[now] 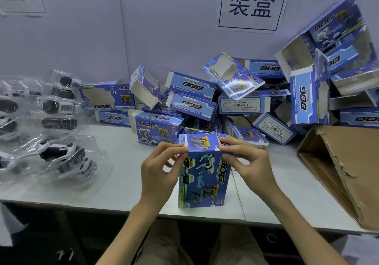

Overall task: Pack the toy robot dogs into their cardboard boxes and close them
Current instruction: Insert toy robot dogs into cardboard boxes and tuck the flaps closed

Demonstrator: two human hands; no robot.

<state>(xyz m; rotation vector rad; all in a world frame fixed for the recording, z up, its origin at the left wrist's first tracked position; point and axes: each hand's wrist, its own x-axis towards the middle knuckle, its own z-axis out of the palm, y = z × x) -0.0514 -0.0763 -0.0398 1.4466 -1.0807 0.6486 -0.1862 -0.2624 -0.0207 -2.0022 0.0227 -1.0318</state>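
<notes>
Pale grey counter [123,182]: carries all the stock. Along its back edge lies a loose heap of blue printed cardboard boxes [192,102], many with their ends open. A torn brown corrugated carton [338,162] lies at the right. Clear plastic blister trays holding white-and-black toy robot dogs [59,154] are stacked at the left.

Item in work: one blue cardboard box with dog artwork [203,178], standing on end near the counter's front edge. Its contents are not visible.

The left hand [160,170] pinches the box's upper left corner, and the right hand [246,162] pinches the upper right.

The blue top flap with a yellow dog print [202,141] is folded over the opening and appears nearly seated.

Assessment: closing step. Recommend keeping the box square, pressing both corners evenly, and guiding the tuck tab inside the front wall without creasing it. Uneven pressure could buckle the flap.
</notes>
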